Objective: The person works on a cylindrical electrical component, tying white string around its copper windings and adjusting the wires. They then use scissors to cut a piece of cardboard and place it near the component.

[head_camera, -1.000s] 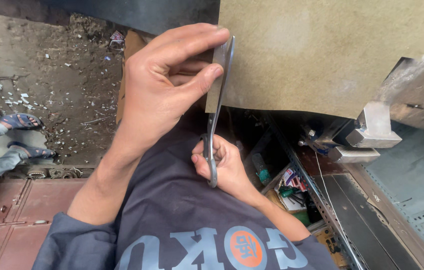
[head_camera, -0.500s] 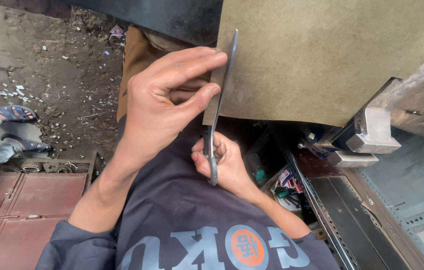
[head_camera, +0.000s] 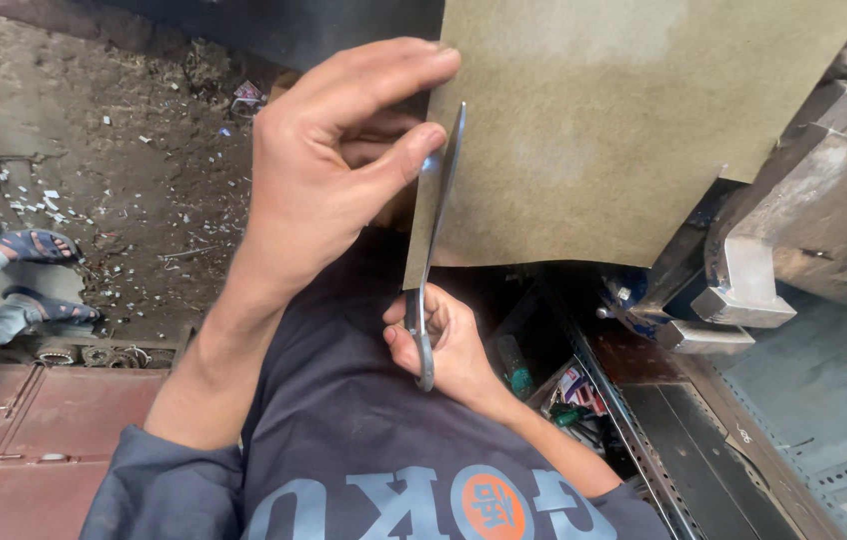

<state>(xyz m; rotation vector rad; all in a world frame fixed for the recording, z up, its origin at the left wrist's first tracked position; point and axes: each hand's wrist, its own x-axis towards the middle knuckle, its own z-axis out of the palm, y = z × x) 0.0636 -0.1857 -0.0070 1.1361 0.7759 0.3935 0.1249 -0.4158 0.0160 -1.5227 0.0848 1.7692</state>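
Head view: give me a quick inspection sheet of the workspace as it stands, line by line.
Surface: no table; work held in the air above the lap.
Job's things: tan sheet, upright; metal scissors, blades along the sheet's left edge.
Clutter: small tools and packets in a box beside the right leg; scraps on the dirt floor.
Grippers: left hand pinches the sheet's left edge, fingers on top; right hand grips the scissor handles.
Cables: nothing seen.
Surroundings: metal machine parts at right; another person's sandalled feet at left.
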